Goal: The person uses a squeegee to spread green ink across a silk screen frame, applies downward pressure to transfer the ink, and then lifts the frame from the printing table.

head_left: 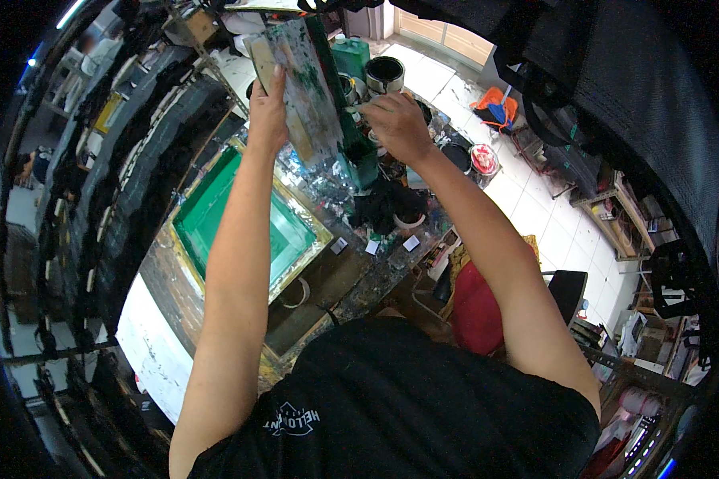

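My left hand (268, 116) is wrapped round the pale edge of a wide, paint-smeared squeegee (305, 92), held up and tilted over the far end of the workbench. Dark green paint coats its right-hand edge. Close beside that green edge is my right hand (399, 128), its fingers curled together; whatever they pinch is too small to make out. Below and left of the squeegee lies a screen-printing frame (321, 237) with green mesh, partly behind my left forearm.
Paint cans, including a black-smeared one (385, 73), and a green jug (350, 57) crowd the bench's far right. A dark rag (385, 206) and several small white cards (411, 243) lie nearer. A red-covered seat (478, 311) stands at right, a drying rack (148, 120) at left.
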### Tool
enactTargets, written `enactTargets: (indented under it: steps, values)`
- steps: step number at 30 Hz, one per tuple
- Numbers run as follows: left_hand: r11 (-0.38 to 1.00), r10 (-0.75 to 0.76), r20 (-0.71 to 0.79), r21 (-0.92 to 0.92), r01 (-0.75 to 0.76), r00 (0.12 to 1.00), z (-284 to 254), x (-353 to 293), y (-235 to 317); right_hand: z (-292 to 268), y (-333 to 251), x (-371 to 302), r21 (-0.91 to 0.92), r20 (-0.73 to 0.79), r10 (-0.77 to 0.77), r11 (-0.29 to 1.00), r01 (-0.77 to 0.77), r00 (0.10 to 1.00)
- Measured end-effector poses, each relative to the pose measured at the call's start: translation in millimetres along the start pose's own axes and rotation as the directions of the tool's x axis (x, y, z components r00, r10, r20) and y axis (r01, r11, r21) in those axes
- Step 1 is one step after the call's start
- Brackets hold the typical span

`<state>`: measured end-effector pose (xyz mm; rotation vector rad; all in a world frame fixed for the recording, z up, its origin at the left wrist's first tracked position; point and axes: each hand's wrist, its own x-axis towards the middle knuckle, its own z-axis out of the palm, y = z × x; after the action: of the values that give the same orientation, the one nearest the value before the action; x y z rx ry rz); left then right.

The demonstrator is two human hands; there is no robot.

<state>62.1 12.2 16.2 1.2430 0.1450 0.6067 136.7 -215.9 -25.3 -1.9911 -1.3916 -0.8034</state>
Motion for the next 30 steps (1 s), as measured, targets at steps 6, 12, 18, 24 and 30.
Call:
enactTargets:
  steps: [6, 12, 18, 24, 30]
  values:
    - [1.0, 0.017, 0.027, 0.026, -0.017, 0.999, -7.7, 3.5, -9.3, 6.2, -6.1, -10.3, -0.128, 0.12, -0.11, 0.984, 0.126, 0.987]
    - [0.999, 0.025, -0.03, 0.036, -0.024, 0.999, 1.9, -3.3, -10.0, 12.4, -8.5, -33.0, -0.111, 0.165, -0.162, 0.977, 0.181, 0.973]
    - [0.99, 0.074, -0.051, 0.12, -0.068, 0.996, 1.5, -7.5, -11.5, 22.6, -6.2, -53.3, -0.131, 0.196, -0.196, 0.966, 0.224, 0.961]
    - [0.998, 0.056, -0.126, 0.029, -0.053, 0.991, -7.8, -3.4, -8.1, 18.6, -8.0, -58.6, -0.01, 0.324, -0.004, 1.0, 0.008, 0.946]
    - [0.997, 0.057, -0.118, 0.057, -0.05, 0.991, -16.5, -7.3, 3.7, 19.9, -13.8, -68.6, -0.053, 0.305, -0.062, 0.995, 0.082, 0.95]
